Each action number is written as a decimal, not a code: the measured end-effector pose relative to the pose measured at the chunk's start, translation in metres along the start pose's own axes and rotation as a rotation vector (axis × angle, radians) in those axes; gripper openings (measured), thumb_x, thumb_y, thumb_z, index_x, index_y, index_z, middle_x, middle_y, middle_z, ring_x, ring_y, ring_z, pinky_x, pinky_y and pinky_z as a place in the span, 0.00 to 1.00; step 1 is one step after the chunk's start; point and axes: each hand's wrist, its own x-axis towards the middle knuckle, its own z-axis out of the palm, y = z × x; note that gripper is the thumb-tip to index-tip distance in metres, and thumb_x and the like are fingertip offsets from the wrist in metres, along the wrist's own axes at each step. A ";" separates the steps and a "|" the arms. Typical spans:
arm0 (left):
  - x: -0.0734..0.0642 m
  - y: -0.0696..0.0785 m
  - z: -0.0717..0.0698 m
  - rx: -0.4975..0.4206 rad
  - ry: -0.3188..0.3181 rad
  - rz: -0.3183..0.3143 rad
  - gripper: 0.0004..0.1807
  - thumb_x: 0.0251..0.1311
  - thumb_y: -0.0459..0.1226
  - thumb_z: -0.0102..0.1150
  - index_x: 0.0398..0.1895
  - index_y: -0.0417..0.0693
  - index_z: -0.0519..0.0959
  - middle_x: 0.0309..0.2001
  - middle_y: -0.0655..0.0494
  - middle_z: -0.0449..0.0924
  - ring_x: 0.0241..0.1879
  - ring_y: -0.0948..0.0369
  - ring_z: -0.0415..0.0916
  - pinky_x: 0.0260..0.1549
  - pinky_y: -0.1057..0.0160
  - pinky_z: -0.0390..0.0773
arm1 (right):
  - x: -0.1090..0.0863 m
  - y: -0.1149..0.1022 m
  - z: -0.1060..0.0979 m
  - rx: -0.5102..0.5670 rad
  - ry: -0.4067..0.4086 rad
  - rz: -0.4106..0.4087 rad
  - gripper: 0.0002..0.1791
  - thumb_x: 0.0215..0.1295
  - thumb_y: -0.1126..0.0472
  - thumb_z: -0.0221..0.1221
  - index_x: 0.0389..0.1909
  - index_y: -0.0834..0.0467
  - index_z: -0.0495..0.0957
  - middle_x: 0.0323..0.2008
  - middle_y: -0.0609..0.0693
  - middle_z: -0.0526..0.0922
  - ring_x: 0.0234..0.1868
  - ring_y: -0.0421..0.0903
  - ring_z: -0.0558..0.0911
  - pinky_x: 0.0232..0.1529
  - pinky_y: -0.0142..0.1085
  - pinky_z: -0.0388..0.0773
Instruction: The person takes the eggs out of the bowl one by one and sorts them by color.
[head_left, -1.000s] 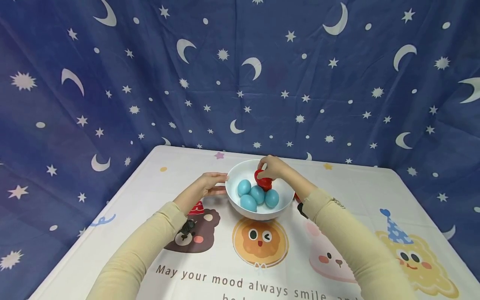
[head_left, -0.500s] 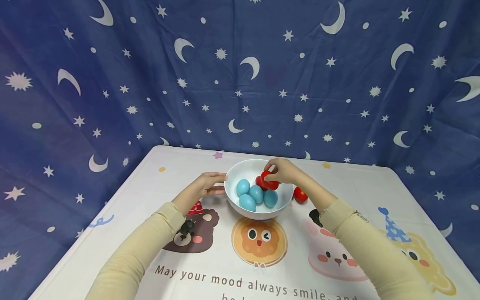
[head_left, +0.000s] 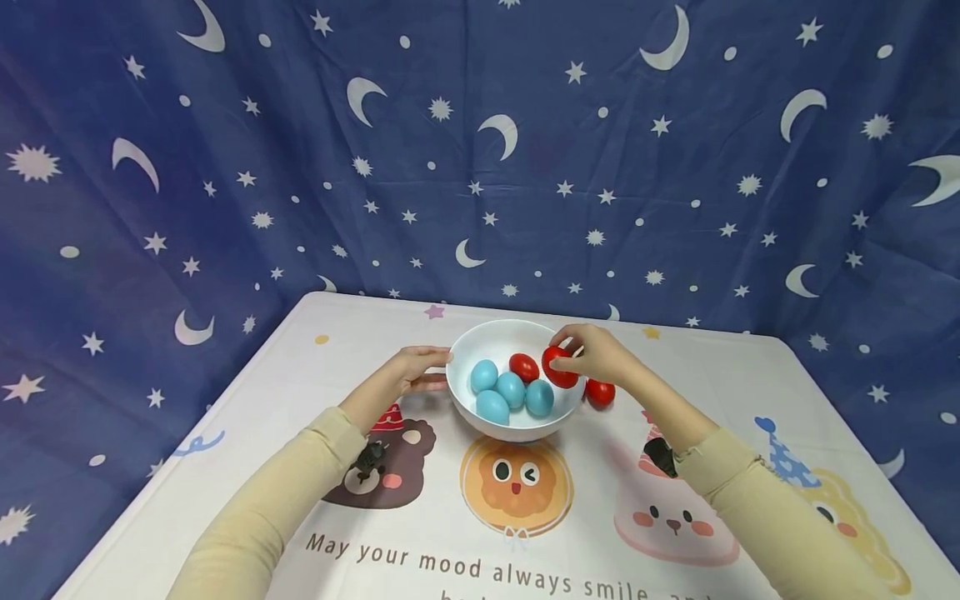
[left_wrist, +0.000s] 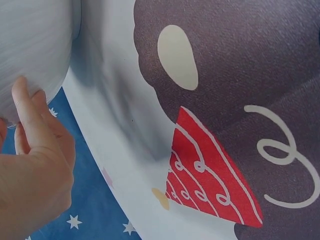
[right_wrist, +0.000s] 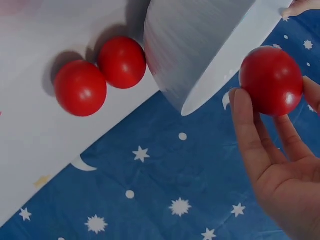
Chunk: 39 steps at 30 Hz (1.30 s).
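Note:
A white bowl (head_left: 517,432) stands on the table with several light-blue eggs (head_left: 492,407) and one red egg (head_left: 524,367) inside. At its left side my left hand (head_left: 420,367) holds the bowl, thumb at the rim and fingers against the outer wall (left_wrist: 37,45). My right hand (head_left: 600,354) pinches another red egg (head_left: 557,375) between thumb and fingertips, over the bowl's right rim. In the right wrist view this egg (right_wrist: 271,81) sits in the fingertips of the right hand (right_wrist: 285,175), apart from the wall.
Two more red eggs (right_wrist: 81,88) lie side by side on the table, just right of the bowl. A white tablecloth (head_left: 420,575) printed with cartoon faces covers the table. Behind its far edge hangs a blue curtain (head_left: 420,208) with moons and stars.
My right hand has moved right and lifted a red egg from among the others toward the bowl's right rim, uncovering the red egg left inside. The left hand stays at the bowl.

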 end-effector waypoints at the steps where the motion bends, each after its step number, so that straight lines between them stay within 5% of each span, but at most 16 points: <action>1: 0.000 0.000 0.000 0.000 -0.001 -0.001 0.24 0.66 0.36 0.54 0.65 0.45 0.68 0.61 0.42 0.69 0.35 0.61 0.79 0.38 0.67 0.87 | -0.002 0.001 -0.001 -0.002 0.009 -0.003 0.18 0.59 0.62 0.63 0.49 0.64 0.76 0.45 0.65 0.80 0.44 0.58 0.81 0.41 0.43 0.88; 24: 0.001 -0.003 0.000 0.000 -0.019 0.022 0.25 0.65 0.37 0.55 0.65 0.45 0.68 0.57 0.43 0.72 0.32 0.64 0.80 0.36 0.68 0.87 | -0.054 0.015 -0.016 0.034 0.115 0.001 0.19 0.58 0.62 0.64 0.49 0.66 0.76 0.43 0.64 0.81 0.38 0.53 0.80 0.36 0.39 0.88; 39: 0.001 -0.006 -0.002 -0.027 -0.036 0.028 0.27 0.65 0.38 0.55 0.67 0.45 0.66 0.50 0.48 0.73 0.30 0.64 0.80 0.40 0.67 0.87 | -0.049 0.060 -0.023 0.055 0.169 0.096 0.21 0.60 0.61 0.61 0.52 0.68 0.73 0.45 0.68 0.79 0.42 0.59 0.81 0.37 0.43 0.89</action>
